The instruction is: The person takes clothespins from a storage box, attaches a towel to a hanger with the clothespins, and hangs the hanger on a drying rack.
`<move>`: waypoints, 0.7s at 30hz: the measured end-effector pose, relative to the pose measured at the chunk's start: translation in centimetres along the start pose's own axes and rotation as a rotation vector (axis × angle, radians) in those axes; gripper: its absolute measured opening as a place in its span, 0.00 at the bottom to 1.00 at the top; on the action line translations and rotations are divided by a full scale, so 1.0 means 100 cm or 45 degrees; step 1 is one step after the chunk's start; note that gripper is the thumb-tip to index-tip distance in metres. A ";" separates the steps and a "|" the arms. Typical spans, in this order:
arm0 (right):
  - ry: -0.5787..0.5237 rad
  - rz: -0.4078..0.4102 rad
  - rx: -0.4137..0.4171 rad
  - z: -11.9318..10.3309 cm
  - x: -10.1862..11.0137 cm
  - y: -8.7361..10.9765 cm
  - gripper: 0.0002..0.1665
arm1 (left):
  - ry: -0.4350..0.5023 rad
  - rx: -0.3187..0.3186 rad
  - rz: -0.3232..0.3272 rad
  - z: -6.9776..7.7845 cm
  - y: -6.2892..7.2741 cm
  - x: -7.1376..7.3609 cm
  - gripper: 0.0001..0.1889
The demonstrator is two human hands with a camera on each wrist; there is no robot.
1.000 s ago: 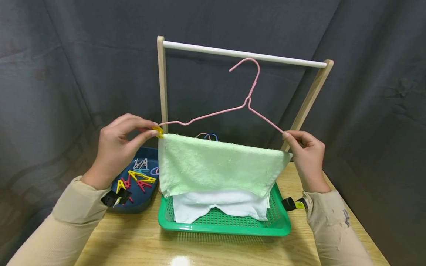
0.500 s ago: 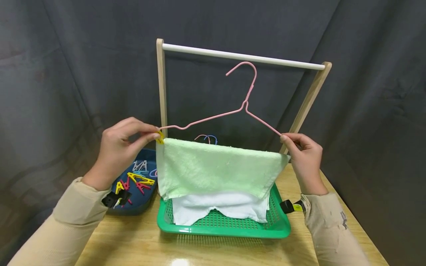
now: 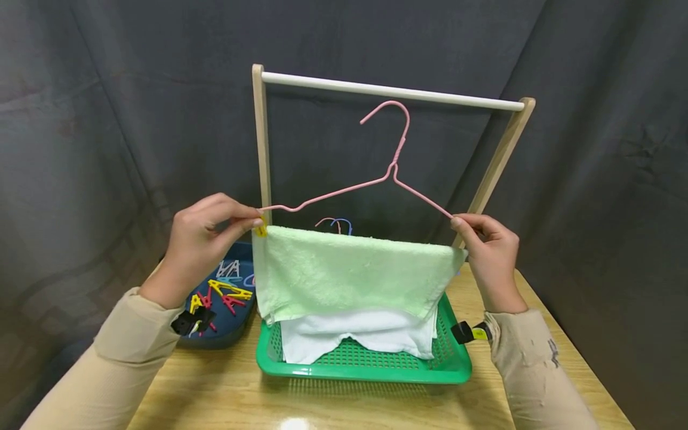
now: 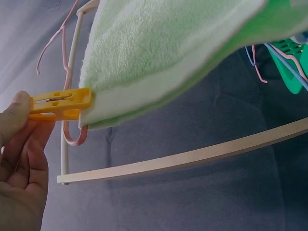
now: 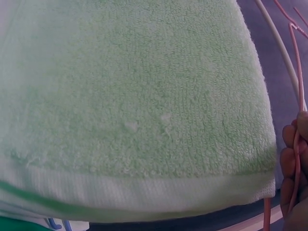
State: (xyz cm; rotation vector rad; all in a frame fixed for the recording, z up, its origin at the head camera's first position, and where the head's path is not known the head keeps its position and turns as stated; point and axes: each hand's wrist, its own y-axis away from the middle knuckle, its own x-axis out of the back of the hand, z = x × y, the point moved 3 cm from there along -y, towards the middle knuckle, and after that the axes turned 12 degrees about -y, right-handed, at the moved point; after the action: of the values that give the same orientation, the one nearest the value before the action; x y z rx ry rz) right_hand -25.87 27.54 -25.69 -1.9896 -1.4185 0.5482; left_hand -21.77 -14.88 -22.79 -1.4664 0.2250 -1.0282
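Note:
A light green towel (image 3: 360, 272) hangs folded over the lower bar of a pink wire hanger (image 3: 344, 190), which is held up in front of the rack. My left hand (image 3: 209, 239) pinches a yellow clothespin (image 4: 62, 103) between thumb and fingers. That clothespin's tip bites the towel's corner beside the hanger's bent end in the left wrist view. My right hand (image 3: 489, 251) grips the hanger's right end, with the pink wire running through the fingers (image 5: 288, 163) in the right wrist view. The towel's right corner hangs beside that hand.
Behind stands a rack with a white rod (image 3: 392, 92) and wooden posts. Below the towel, a green basket (image 3: 365, 373) holds white cloth (image 3: 355, 334). At left, a blue tray (image 3: 228, 334) contains several clothespins (image 3: 233, 289). Pink and blue hanger hooks (image 3: 341, 226) show behind the towel.
The hanger and towel have shifted slightly down, and the hook has moved a little left. My left hand has edged slightly right and down. Both hands keep their holds.

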 end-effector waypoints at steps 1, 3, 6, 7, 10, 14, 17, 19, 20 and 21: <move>-0.004 0.005 0.008 0.000 0.000 0.000 0.11 | -0.006 -0.005 0.000 0.000 0.000 0.000 0.11; -0.015 0.014 0.022 0.000 -0.001 0.001 0.10 | -0.018 -0.016 -0.001 0.000 0.000 -0.001 0.11; -0.024 0.024 0.034 0.000 -0.002 0.001 0.10 | -0.037 -0.022 -0.003 0.001 0.000 -0.002 0.11; -0.024 0.026 0.036 0.000 -0.002 0.002 0.10 | -0.041 -0.020 -0.006 0.001 0.000 -0.002 0.11; -0.034 0.026 0.042 0.000 -0.002 0.002 0.10 | -0.052 -0.019 -0.009 0.000 0.000 -0.002 0.12; -0.042 0.032 0.057 0.000 -0.002 0.002 0.10 | -0.064 -0.029 -0.007 0.001 -0.002 -0.003 0.11; -0.052 0.038 0.066 0.000 -0.001 0.003 0.11 | -0.070 -0.027 -0.018 0.002 -0.004 -0.003 0.11; -0.061 0.041 0.071 0.000 0.000 0.003 0.11 | -0.076 -0.012 -0.030 0.002 -0.005 -0.003 0.11; -0.061 0.045 0.070 0.000 0.000 0.003 0.10 | -0.079 0.001 -0.036 0.002 -0.006 -0.003 0.10; -0.063 0.047 0.070 0.000 0.000 0.003 0.10 | -0.080 0.015 -0.041 0.001 -0.006 -0.003 0.10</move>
State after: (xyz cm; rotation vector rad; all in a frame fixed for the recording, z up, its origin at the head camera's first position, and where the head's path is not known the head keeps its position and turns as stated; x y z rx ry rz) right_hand -25.65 27.47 -25.95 -1.9742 -1.3838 0.6507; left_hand -22.13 -14.42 -22.38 -1.4936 0.1502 -1.0060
